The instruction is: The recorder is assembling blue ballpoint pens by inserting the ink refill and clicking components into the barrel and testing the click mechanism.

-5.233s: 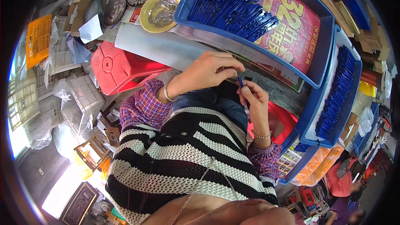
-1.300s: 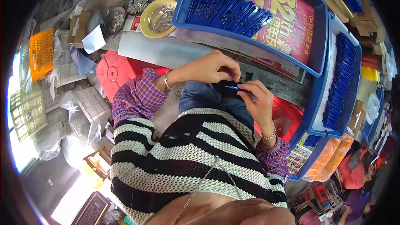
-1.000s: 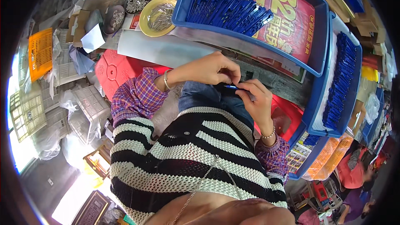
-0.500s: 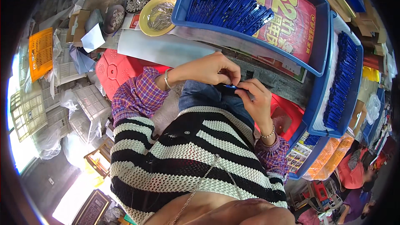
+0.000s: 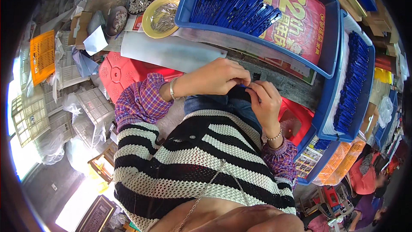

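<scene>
Above my lap, my left hand and my right hand meet fingertip to fingertip. Both are closed in a pinch on a small slender blue piece, of which only a sliver shows between the fingers. Its exact kind is hidden. Just beyond them, a blue tray holds a heap of slim blue plastic pieces on a red printed sheet. To the left of it stands a yellow bowl with thin shiny metal pieces in it.
Two dark bowls of small metal parts stand at the far left of the worktable. A second blue tray, full of blue pieces, is at the right. Red stools and grey crates flank me. Other people sit at the lower right.
The fingers of both hands have closed in around the blue piece, which is now mostly covered. My left hand has shifted slightly to the right and its fingers have straightened a little.
</scene>
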A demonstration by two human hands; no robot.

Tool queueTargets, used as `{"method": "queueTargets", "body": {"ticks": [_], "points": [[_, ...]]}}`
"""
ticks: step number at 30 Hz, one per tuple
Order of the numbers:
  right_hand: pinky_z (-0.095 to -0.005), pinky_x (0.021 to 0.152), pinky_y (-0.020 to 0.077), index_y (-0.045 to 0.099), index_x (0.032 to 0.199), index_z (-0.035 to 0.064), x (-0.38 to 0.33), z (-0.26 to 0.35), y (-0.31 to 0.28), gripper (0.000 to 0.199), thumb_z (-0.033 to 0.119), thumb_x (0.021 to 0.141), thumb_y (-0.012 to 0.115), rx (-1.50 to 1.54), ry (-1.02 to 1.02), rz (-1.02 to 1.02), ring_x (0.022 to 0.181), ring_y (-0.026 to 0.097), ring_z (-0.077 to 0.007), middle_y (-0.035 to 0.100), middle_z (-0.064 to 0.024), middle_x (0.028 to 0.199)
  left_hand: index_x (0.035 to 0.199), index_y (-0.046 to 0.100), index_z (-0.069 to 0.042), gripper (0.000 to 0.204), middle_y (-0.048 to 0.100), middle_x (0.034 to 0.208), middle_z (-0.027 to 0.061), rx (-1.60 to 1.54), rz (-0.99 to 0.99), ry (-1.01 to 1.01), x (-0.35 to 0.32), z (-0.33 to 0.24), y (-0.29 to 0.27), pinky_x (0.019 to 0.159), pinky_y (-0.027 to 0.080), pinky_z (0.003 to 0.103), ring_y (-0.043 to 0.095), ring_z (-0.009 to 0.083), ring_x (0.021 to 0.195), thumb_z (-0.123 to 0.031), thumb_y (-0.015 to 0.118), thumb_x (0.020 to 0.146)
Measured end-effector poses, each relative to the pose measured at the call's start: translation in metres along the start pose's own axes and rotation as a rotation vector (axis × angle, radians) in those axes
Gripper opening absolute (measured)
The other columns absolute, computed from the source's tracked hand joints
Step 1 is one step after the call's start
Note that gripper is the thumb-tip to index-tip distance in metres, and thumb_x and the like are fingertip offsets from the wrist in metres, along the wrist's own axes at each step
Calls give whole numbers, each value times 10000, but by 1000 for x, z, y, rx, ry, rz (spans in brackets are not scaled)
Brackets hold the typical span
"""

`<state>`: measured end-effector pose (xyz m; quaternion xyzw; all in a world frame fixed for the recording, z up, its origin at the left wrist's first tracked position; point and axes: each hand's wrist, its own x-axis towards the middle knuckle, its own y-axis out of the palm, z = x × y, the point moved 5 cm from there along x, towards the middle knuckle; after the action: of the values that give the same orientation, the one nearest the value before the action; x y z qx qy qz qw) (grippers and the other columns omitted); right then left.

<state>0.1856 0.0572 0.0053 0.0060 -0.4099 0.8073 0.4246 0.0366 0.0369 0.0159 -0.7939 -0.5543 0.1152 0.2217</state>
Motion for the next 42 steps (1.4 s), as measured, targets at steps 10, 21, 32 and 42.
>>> {"method": "queueTargets", "body": {"ticks": [10, 21, 32, 42], "points": [[-313, 584, 460, 648, 818, 49, -2, 0, -6, 182, 1, 644, 678, -128, -131, -118, 694, 592, -207, 601, -45, 766, 911, 605, -8, 180, 628, 875, 109, 129, -104, 108, -5, -15, 2, 716, 485, 357, 599, 277, 828, 5, 609, 731], [-328, 638, 513, 690, 806, 12, -3, 9, -14, 189, -19, 620, 673, -180, -303, -203, 721, 621, -207, 635, -72, 779, 978, 586, -8, 317, 601, 986, 120, 343, -164, 199, -20, -27, 15, 798, 498, 352, 587, 281, 938, 36, 596, 664], [-321, 621, 510, 691, 808, 14, -4, 5, -13, 192, -25, 620, 694, -155, -285, -199, 710, 621, -206, 630, -70, 774, 964, 592, -18, 307, 589, 996, 104, 552, -197, 335, -25, -27, 24, 773, 503, 343, 589, 271, 924, -25, 606, 657], [-305, 607, 497, 682, 812, 15, 3, 7, -16, 190, -34, 628, 688, -115, -284, -224, 697, 618, -207, 626, -69, 763, 890, 637, -18, 159, 641, 835, 120, 24, -316, 16, -18, -6, 9, 692, 498, 321, 621, 263, 767, -24, 668, 735]]}}
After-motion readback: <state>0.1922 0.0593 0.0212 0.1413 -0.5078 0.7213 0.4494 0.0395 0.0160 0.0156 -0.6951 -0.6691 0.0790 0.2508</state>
